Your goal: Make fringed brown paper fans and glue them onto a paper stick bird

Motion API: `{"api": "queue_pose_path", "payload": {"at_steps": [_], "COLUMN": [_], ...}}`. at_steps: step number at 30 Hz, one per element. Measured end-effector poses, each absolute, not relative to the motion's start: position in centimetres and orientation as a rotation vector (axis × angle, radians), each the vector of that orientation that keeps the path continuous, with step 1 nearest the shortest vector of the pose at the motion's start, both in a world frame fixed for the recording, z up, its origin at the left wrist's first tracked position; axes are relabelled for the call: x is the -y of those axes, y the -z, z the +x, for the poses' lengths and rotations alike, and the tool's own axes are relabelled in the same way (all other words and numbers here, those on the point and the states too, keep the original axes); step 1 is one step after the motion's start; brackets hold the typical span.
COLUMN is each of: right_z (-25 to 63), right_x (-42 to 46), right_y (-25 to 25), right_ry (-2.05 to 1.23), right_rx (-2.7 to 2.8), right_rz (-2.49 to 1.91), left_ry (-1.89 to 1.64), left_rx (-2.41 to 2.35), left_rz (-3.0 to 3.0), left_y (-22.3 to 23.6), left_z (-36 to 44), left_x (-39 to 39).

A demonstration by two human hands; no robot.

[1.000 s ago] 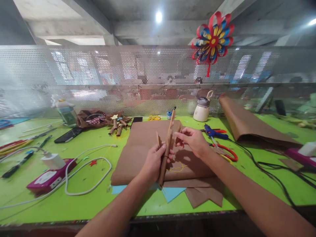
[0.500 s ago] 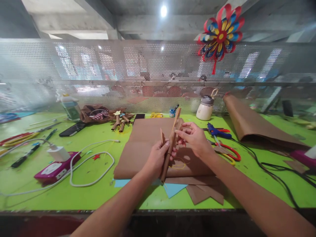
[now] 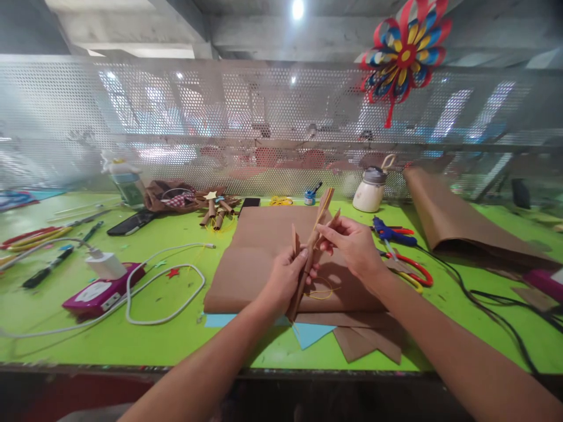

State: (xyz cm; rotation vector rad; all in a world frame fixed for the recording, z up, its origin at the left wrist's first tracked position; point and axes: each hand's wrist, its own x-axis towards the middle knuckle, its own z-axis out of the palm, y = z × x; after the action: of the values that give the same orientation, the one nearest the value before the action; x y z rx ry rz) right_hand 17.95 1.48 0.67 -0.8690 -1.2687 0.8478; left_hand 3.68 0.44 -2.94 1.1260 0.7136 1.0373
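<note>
My left hand (image 3: 288, 272) is closed round a bundle of rolled brown paper (image 3: 301, 287), held at a slant with its top leaning away to the right. Thin yellow string (image 3: 324, 208) runs along the bundle's upper part, and a loop of it hangs over the paper below. My right hand (image 3: 352, 243) pinches at the bundle's upper right side, where folded paper strips stick out; its fingertips are partly hidden. Beneath both hands lie large brown paper sheets (image 3: 259, 234), with light blue paper (image 3: 313, 335) poking out at the front.
To the right are a blue glue gun (image 3: 393, 232), red-handled scissors (image 3: 413, 268) and folded brown paper (image 3: 461, 217). At the back stand a white bottle (image 3: 368, 190) and small paper rolls (image 3: 217, 214). A purple power strip (image 3: 103, 290) with a white cable (image 3: 165, 321) lies left.
The view has shifted slightly. My right hand's fingers have moved a little along the bundle, and a paper strip now stands out further at its right side. My left hand keeps its grip.
</note>
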Motion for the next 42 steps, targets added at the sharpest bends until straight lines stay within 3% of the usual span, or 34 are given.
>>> {"api": "queue_pose_path", "payload": {"at_steps": [42], "right_z": [17.1], "right_x": [-0.5], "right_y": [-0.2], "right_ry": [-0.292], "right_rx": [1.453], "right_rz": [-1.041], "left_ry": [-1.022], "left_rx": [-0.803], "left_rz": [1.210], "left_y": [1.5], "left_z": [4.0], "left_x": [0.4]}}
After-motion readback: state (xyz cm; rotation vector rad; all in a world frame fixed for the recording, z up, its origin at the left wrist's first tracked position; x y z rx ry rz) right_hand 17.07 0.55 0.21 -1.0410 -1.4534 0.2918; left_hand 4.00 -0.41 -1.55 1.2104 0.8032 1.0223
